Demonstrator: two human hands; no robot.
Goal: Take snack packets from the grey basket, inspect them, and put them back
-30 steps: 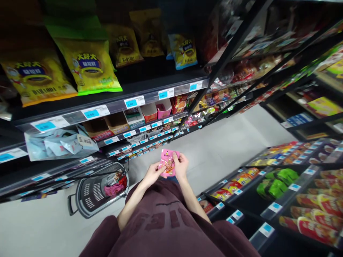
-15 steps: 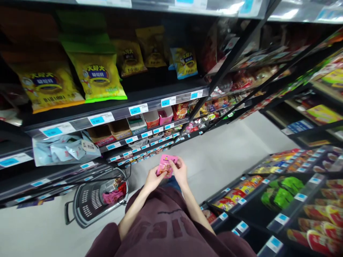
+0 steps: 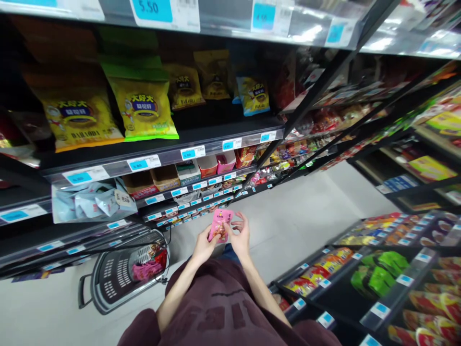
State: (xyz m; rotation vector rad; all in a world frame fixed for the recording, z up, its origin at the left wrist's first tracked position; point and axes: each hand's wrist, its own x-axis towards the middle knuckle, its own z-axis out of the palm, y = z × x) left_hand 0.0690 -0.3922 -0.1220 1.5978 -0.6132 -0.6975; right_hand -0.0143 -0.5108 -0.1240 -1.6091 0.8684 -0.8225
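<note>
Right hand (image 3: 240,239) now more splayed at pink packet (image 3: 220,224)

Two bare forearms (image 3: 177,291) angled inward. The bare left hand (image 3: 204,246) pinched, thumb uppermost; the bare right hand (image 3: 240,238) curved loosely, thumb extended inward, fingers parted.

glare along upper shelf edge (image 3: 225,21)
</note>
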